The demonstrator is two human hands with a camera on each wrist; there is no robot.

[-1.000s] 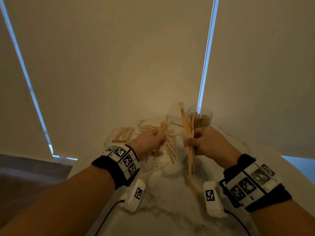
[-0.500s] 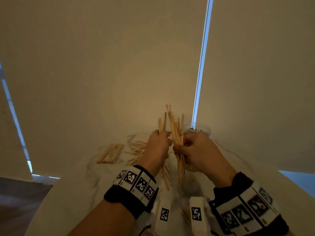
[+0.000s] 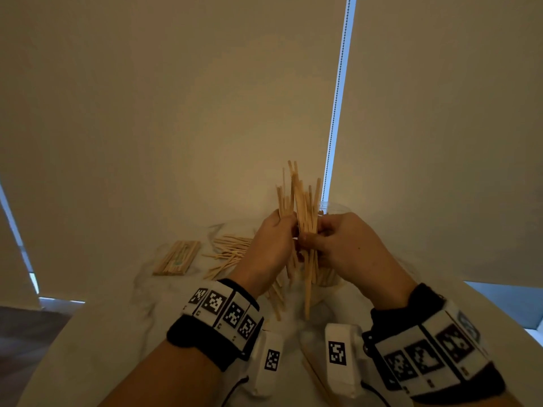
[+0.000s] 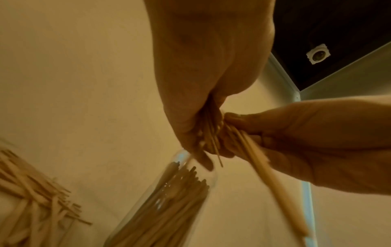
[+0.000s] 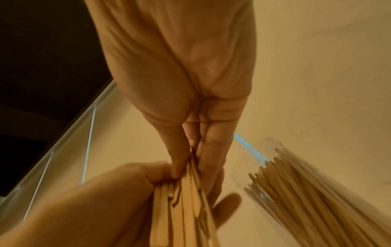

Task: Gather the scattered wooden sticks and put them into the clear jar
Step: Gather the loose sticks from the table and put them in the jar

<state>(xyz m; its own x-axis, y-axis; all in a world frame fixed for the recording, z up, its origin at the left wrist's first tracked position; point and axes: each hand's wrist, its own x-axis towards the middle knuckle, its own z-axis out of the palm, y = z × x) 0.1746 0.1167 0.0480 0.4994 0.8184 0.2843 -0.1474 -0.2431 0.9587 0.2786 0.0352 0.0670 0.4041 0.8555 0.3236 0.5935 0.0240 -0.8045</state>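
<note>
Both hands meet at the middle of the head view, holding an upright bundle of wooden sticks (image 3: 302, 198) above the table. My left hand (image 3: 274, 245) grips some of the sticks (image 4: 208, 135) from the left. My right hand (image 3: 332, 245) pinches the rest (image 5: 188, 192) between thumb and fingers. The clear jar (image 3: 330, 207) stands just behind my right hand, mostly hidden by it. It holds several sticks (image 4: 169, 200), seen through its wall (image 5: 313, 192). More loose sticks (image 3: 229, 251) lie scattered on the table left of my left hand.
A flat packet of sticks (image 3: 176, 258) lies at the far left of the white marbled table (image 3: 88, 333). A few sticks (image 3: 276, 301) lie under my hands. Roller blinds and a bead chain (image 3: 338, 98) hang close behind the table.
My left hand rose from the scattered pile with sticks and came over to my right hand. The two bundles now stand together, in front of the jar.
</note>
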